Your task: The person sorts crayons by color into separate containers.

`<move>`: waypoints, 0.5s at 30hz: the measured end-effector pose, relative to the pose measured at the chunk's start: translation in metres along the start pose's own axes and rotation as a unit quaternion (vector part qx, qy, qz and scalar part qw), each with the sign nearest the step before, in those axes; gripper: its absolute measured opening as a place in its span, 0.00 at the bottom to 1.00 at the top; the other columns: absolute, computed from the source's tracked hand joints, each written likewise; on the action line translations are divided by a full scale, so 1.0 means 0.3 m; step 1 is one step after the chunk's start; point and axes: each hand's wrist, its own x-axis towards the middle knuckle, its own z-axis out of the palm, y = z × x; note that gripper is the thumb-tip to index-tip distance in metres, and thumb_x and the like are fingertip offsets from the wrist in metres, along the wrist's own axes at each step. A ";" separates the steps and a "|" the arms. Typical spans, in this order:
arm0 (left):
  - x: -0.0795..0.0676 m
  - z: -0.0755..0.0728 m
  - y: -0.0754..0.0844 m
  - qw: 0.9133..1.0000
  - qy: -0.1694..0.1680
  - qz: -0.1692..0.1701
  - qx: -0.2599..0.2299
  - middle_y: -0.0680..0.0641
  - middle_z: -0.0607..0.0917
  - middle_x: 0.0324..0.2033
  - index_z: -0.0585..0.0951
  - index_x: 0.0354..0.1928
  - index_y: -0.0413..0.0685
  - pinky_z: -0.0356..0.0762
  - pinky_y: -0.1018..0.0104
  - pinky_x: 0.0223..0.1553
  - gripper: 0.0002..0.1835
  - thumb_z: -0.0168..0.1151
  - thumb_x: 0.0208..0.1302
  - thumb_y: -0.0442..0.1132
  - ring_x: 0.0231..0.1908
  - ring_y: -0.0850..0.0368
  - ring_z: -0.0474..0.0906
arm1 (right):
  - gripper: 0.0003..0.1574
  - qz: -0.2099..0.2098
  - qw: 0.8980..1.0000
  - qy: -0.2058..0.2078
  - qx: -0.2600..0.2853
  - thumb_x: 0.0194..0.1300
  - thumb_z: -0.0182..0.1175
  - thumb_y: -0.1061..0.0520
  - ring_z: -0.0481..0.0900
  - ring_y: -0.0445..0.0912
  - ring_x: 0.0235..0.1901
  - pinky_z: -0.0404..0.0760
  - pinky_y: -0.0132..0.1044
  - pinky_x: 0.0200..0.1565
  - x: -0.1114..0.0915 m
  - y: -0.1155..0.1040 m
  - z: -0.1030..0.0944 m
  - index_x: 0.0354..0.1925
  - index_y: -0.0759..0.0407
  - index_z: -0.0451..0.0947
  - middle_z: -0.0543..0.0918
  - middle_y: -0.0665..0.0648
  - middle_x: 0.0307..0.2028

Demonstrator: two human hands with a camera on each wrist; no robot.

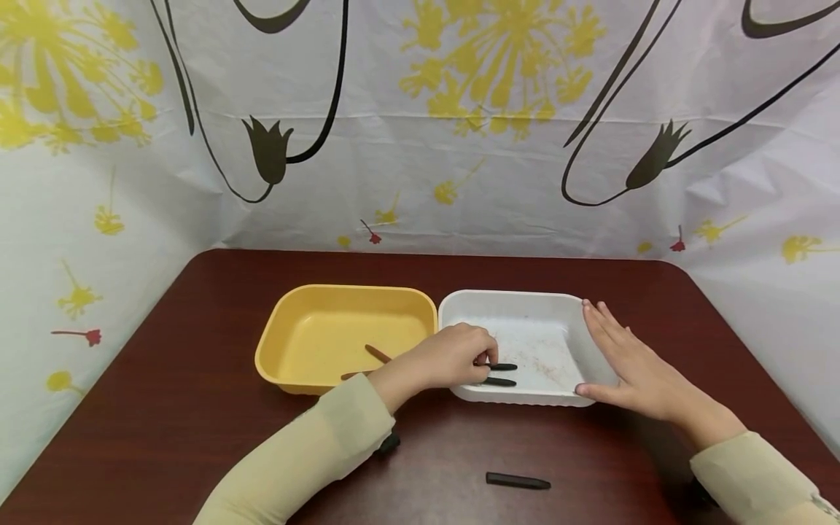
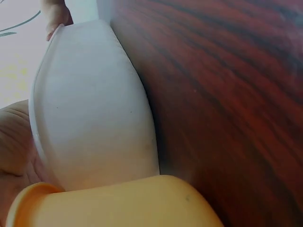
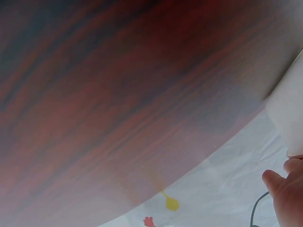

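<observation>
Over the left side of the white tray (image 1: 525, 399), my left hand (image 1: 449, 357) pinches a black crayon (image 1: 504, 367) between thumb and curled fingers, its left end hidden by them. A second black crayon (image 1: 502, 382) lies just below it in the tray, its left end also covered. My right hand (image 1: 630, 368) rests on the tray's right rim with fingers extended and thumb spread toward the near corner. In the left wrist view, part of my left palm (image 2: 14, 146) shows beside the tray's outer wall. Fingers (image 3: 289, 194) of my right hand appear at the right wrist view's edge.
A yellow tray (image 1: 298, 385) stands against the white one on the left. Inside it are two brown crayons (image 1: 377, 353), partly hidden by my left arm. Another black crayon (image 1: 518, 480) lies on the dark red table near the front. Patterned cloth (image 1: 367, 168) hangs around the table.
</observation>
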 end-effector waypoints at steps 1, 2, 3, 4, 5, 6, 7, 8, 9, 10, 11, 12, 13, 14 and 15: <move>-0.002 0.000 0.001 1.000 0.002 0.003 -0.001 0.57 0.77 0.23 0.86 0.37 0.48 0.68 0.77 0.34 0.06 0.61 0.63 0.33 0.28 0.64 0.71 | 0.71 -0.002 1.000 0.001 0.000 0.56 0.71 0.42 0.28 0.43 0.79 0.46 0.70 0.71 0.000 0.001 0.001 0.80 0.58 0.36 0.39 0.54 0.80; -0.006 -0.001 0.002 1.000 0.004 0.005 -0.002 0.56 0.77 0.24 0.86 0.38 0.48 0.68 0.77 0.35 0.07 0.61 0.63 0.34 0.28 0.64 0.71 | 0.71 -0.005 1.000 -0.001 0.000 0.56 0.71 0.42 0.28 0.44 0.79 0.46 0.70 0.71 0.000 0.001 0.001 0.80 0.58 0.36 0.38 0.54 0.80; -0.009 -0.001 0.004 1.000 0.006 0.008 -0.001 0.56 0.78 0.25 0.86 0.39 0.47 0.68 0.77 0.35 0.07 0.61 0.63 0.34 0.29 0.64 0.72 | 0.71 -0.008 1.000 -0.002 0.000 0.57 0.70 0.42 0.28 0.44 0.79 0.45 0.69 0.72 0.000 0.001 0.001 0.80 0.58 0.36 0.38 0.54 0.80; -0.012 -0.002 0.006 1.000 0.008 0.012 0.001 0.56 0.78 0.26 0.86 0.40 0.47 0.68 0.77 0.36 0.07 0.61 0.64 0.34 0.29 0.64 0.72 | 0.71 -0.011 1.000 -0.003 -0.002 0.57 0.70 0.41 0.28 0.44 0.79 0.45 0.69 0.72 0.000 0.002 0.000 0.80 0.59 0.36 0.38 0.55 0.80; -0.016 -0.004 0.010 1.000 0.010 0.014 0.001 0.56 0.79 0.27 0.86 0.42 0.47 0.68 0.77 0.36 0.08 0.61 0.64 0.35 0.30 0.64 0.72 | 0.71 -0.013 1.000 -0.004 -0.005 0.57 0.70 0.41 0.28 0.45 0.79 0.45 0.69 0.72 0.000 0.002 -0.001 0.80 0.59 0.35 0.38 0.55 0.80; -0.019 -0.005 0.013 1.000 0.012 0.017 0.002 0.56 0.79 0.28 0.86 0.42 0.47 0.69 0.77 0.36 0.08 0.61 0.64 0.35 0.30 0.65 0.72 | 0.71 -0.015 1.000 -0.004 -0.007 0.57 0.70 0.41 0.28 0.45 0.79 0.45 0.69 0.72 0.000 0.002 -0.002 0.80 0.59 0.35 0.38 0.55 0.80; -0.022 -0.008 0.018 1.000 0.014 0.020 0.004 0.56 0.79 0.29 0.86 0.43 0.48 0.69 0.77 0.36 0.09 0.61 0.65 0.35 0.30 0.65 0.72 | 0.71 -0.017 1.000 -0.004 -0.011 0.57 0.70 0.41 0.28 0.45 0.79 0.46 0.69 0.71 0.001 0.003 -0.004 0.80 0.59 0.35 0.38 0.55 0.80; -0.025 -0.010 0.023 1.000 0.016 0.022 0.004 0.56 0.80 0.30 0.86 0.43 0.48 0.69 0.77 0.37 0.09 0.60 0.65 0.35 0.31 0.65 0.72 | 0.71 -0.019 1.000 -0.003 -0.015 0.57 0.70 0.41 0.28 0.44 0.79 0.47 0.70 0.71 0.001 0.003 -0.006 0.80 0.59 0.35 0.38 0.55 0.80; -0.028 -0.012 0.029 0.999 0.018 0.026 0.007 0.56 0.80 0.31 0.86 0.44 0.48 0.69 0.77 0.38 0.09 0.60 0.65 0.36 0.32 0.65 0.72 | 0.72 -0.019 1.000 -0.003 -0.017 0.57 0.70 0.40 0.28 0.44 0.79 0.47 0.70 0.71 0.002 0.003 -0.007 0.80 0.60 0.35 0.38 0.55 0.80; -0.031 -0.016 0.036 0.999 0.019 0.029 0.007 0.56 0.80 0.32 0.86 0.44 0.48 0.70 0.77 0.39 0.09 0.60 0.65 0.36 0.32 0.65 0.72 | 0.72 -0.020 1.000 -0.002 -0.020 0.57 0.70 0.40 0.28 0.43 0.79 0.48 0.70 0.71 0.002 0.004 -0.009 0.79 0.60 0.35 0.38 0.55 0.80; -0.034 -0.019 0.043 0.999 0.020 0.033 0.008 0.55 0.80 0.33 0.85 0.44 0.48 0.70 0.76 0.39 0.09 0.60 0.66 0.36 0.33 0.65 0.73 | 0.72 -0.021 1.000 -0.002 -0.022 0.56 0.70 0.40 0.28 0.43 0.79 0.49 0.70 0.70 0.003 0.004 -0.009 0.79 0.60 0.36 0.38 0.56 0.80; -0.037 -0.021 0.050 0.999 0.022 0.037 0.010 0.55 0.81 0.34 0.85 0.44 0.48 0.71 0.76 0.40 0.08 0.60 0.66 0.37 0.34 0.65 0.73 | 0.72 -0.022 1.000 -0.001 -0.022 0.56 0.70 0.40 0.27 0.43 0.79 0.49 0.70 0.70 0.003 0.004 -0.009 0.79 0.61 0.36 0.38 0.56 0.80; -0.041 -0.023 0.057 0.999 0.021 0.041 0.011 0.55 0.81 0.35 0.85 0.45 0.48 0.71 0.76 0.41 0.09 0.60 0.67 0.37 0.35 0.65 0.73 | 0.72 -0.022 0.999 0.000 -0.022 0.56 0.70 0.40 0.27 0.42 0.79 0.50 0.71 0.70 0.003 0.005 -0.009 0.79 0.61 0.36 0.38 0.56 0.80; -0.046 -0.025 0.064 0.999 0.021 0.045 0.012 0.55 0.82 0.36 0.85 0.45 0.48 0.72 0.76 0.43 0.09 0.60 0.67 0.37 0.36 0.65 0.74 | 0.71 -0.022 1.000 -0.001 -0.021 0.56 0.70 0.41 0.27 0.42 0.79 0.50 0.71 0.70 0.003 0.005 -0.008 0.79 0.61 0.36 0.38 0.56 0.80; -0.050 -0.027 0.072 0.999 0.020 0.048 0.015 0.55 0.83 0.37 0.85 0.45 0.48 0.72 0.76 0.44 0.09 0.60 0.67 0.37 0.37 0.65 0.74 | 0.71 -0.022 1.000 -0.001 -0.020 0.57 0.70 0.41 0.27 0.42 0.79 0.49 0.71 0.70 0.003 0.005 -0.007 0.79 0.62 0.36 0.38 0.57 0.80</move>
